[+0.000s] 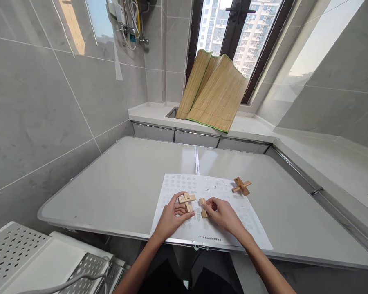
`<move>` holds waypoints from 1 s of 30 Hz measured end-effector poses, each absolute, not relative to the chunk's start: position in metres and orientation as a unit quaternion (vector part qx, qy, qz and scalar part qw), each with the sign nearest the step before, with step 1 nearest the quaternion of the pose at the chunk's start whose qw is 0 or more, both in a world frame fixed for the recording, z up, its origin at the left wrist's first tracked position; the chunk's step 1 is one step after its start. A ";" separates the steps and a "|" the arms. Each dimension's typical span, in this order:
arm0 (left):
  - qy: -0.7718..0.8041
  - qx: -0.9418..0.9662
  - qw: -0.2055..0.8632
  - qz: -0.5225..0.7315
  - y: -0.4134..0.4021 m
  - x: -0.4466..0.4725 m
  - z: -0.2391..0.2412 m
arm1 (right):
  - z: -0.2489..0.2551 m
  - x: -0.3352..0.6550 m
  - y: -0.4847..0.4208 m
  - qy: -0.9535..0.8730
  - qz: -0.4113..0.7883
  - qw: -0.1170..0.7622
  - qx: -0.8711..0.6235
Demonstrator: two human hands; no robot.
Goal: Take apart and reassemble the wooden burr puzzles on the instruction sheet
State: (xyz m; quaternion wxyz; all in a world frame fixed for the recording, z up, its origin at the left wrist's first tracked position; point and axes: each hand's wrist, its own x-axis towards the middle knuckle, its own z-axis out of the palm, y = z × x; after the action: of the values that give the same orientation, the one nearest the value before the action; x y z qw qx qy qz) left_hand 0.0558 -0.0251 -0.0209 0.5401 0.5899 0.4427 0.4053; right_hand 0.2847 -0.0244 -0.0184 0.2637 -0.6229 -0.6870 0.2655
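Note:
My left hand [171, 215] is closed on a partly joined cluster of wooden puzzle bars [187, 200], held just above a printed instruction sheet [251, 228]. Close to its right, my right hand [222, 213] pinches a single notched wooden puzzle piece [203, 207], its end pointing towards the cluster. The two sets of pieces are a small gap apart. A finished wooden burr puzzle [241, 186] lies on the sheet's far right corner, away from both hands.
The sheet lies on a grey folding table [110, 192] with a centre seam. A rolled bamboo mat [214, 92] leans against the window on the white ledge behind. A white perforated rack [24, 253] stands at lower left. Tiled walls close in on both sides.

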 end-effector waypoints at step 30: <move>0.414 0.701 0.423 0.399 -0.029 0.058 -0.017 | 0.015 0.254 -0.057 -0.644 0.264 0.380 -0.610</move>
State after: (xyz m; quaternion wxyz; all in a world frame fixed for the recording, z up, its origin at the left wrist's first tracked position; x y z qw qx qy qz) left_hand 0.0584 -0.0292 -0.0171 0.4232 0.7006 0.4137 0.3987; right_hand 0.2543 -0.0574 0.0149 0.3801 -0.6096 -0.6435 0.2641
